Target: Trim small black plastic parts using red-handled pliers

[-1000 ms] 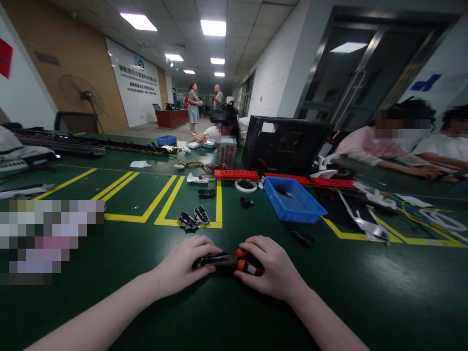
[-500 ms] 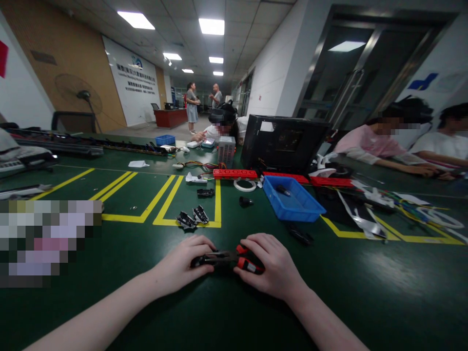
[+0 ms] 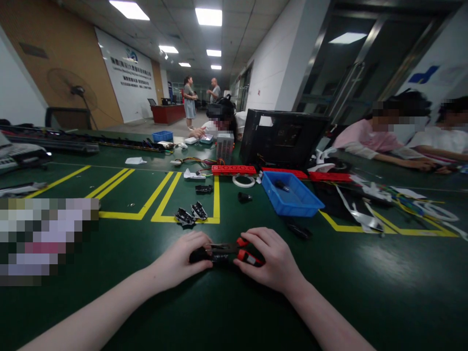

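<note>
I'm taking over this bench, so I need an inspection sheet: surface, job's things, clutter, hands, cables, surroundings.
Surface: green table, marked with yellow tape.
Job's things: red-handled pliers at a black part; whether their jaws touch it, cannot tell.
Clutter: two black shells by the tape; a blue tray holding a dark item.
Hands: left hand holds the black part; right hand grips the pliers.
Cables: coloured wires beside a grey box; a white cable lies at far right.
Surroundings: black case behind the tray; two people seated at right, another across the table, two standing further back.
</note>
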### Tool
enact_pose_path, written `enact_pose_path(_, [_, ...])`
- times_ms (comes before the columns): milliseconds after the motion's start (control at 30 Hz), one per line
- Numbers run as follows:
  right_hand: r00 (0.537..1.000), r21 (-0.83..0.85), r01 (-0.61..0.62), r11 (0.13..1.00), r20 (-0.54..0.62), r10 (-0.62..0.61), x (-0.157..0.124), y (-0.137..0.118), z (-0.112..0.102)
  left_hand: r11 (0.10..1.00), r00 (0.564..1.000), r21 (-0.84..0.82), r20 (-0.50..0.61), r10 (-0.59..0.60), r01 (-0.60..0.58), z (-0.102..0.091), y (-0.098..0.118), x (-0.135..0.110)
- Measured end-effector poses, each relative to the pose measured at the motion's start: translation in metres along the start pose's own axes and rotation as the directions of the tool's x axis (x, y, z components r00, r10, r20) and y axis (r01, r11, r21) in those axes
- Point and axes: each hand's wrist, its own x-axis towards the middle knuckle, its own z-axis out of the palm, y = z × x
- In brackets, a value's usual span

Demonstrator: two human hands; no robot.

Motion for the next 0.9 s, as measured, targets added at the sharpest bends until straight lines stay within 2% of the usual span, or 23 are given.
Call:
enact_pose_path(200, [1.000,-0.009,0.021,1.000,0.013,-0.021,0.0004,0.0007,-0.0004,1.000,1.000,-0.028,0.002,-0.005,0.005,0.0001,-0.0028,-0.0003])
enact_pose_path(533, [0.990,-0.047,0.100,0.994,0.101,-0.094,-0.0042,-0.0002,-0.0027,1.000,1.000,0.005,0.020,0.015,-0.016,-0.0011,-0.0051,-0.0017])
enact_pose_path(900, [0.992,-0.041,0.094,0.995,0.091,-0.090,-0.0053,0.0053,-0.0019,0.998,0.998,0.027,0.031,0.060,-0.061,-0.0020,-0.0066,-0.0019])
